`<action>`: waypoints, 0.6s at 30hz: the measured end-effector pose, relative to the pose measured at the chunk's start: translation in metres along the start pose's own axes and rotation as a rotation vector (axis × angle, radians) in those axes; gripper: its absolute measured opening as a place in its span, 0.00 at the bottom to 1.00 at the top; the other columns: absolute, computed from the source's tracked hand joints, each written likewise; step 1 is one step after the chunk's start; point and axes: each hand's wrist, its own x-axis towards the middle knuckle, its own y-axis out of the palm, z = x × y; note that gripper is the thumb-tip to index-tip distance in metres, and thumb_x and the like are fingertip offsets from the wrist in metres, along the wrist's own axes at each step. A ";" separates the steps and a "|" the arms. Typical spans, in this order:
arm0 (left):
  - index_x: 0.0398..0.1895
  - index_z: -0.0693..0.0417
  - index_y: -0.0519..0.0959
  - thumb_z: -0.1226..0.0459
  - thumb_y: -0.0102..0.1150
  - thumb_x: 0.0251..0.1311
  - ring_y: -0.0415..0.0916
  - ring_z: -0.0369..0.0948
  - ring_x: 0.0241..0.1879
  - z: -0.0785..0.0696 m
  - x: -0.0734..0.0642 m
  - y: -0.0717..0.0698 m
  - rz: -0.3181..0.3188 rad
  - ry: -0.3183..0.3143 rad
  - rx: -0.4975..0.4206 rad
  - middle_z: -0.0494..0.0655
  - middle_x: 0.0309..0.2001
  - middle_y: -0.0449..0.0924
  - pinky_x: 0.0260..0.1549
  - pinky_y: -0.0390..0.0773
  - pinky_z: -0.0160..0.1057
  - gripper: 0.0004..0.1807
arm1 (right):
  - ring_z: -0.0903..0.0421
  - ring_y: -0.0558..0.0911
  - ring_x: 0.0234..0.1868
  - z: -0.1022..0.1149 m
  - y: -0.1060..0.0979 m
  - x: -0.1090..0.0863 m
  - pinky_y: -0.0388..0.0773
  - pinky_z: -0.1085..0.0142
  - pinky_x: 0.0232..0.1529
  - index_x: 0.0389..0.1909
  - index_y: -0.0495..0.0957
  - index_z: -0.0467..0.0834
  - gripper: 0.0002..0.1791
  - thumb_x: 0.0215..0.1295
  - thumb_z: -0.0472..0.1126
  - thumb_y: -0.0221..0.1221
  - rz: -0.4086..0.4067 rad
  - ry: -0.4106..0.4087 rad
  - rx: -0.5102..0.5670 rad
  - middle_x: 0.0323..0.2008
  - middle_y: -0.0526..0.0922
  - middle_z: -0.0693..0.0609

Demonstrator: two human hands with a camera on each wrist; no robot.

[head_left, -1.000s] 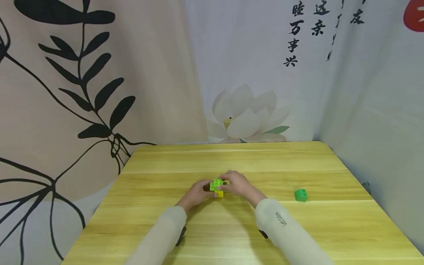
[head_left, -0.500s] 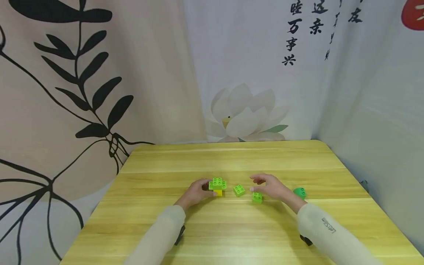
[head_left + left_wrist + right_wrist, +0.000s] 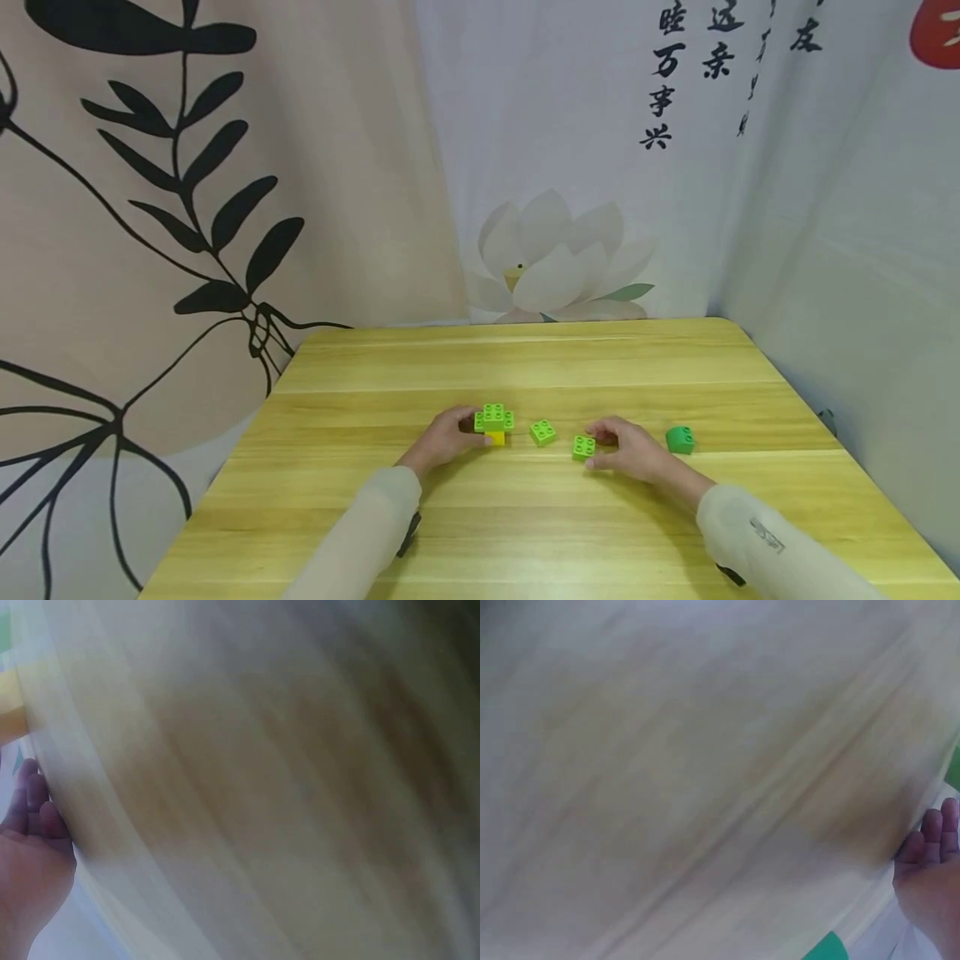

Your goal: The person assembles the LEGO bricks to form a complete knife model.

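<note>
In the head view my left hand point(image 3: 447, 437) grips a small build of toy building bricks, with lime green bricks point(image 3: 493, 417) on top and a yellow brick point(image 3: 495, 437) below. The left wrist view shows the yellow brick point(image 3: 10, 705) at its edge, beside that hand point(image 3: 34, 855). My right hand point(image 3: 630, 450) has thumb and fingers spread on either side of a loose lime green brick point(image 3: 583, 447); a firm hold does not show. Another lime green brick point(image 3: 542, 432) lies between the two hands.
A darker green brick with a rounded side point(image 3: 680, 439) lies on the wooden table point(image 3: 480, 533), right of my right hand. Printed curtains point(image 3: 360, 167) hang behind the table and along its sides.
My right hand has left the build and moved right and nearer, to the loose lime green brick. Two loose lime green bricks have come into sight. My left hand stays on the build.
</note>
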 end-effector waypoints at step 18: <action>0.59 0.52 0.79 0.59 0.70 0.60 0.73 0.43 0.50 0.000 0.000 0.002 -0.010 -0.012 0.008 0.46 0.50 0.78 0.56 0.72 0.50 0.24 | 0.51 0.76 0.50 0.047 0.008 0.031 0.76 0.55 0.47 0.54 0.80 0.44 0.21 0.63 0.49 0.67 -0.091 -0.029 0.051 0.47 0.80 0.53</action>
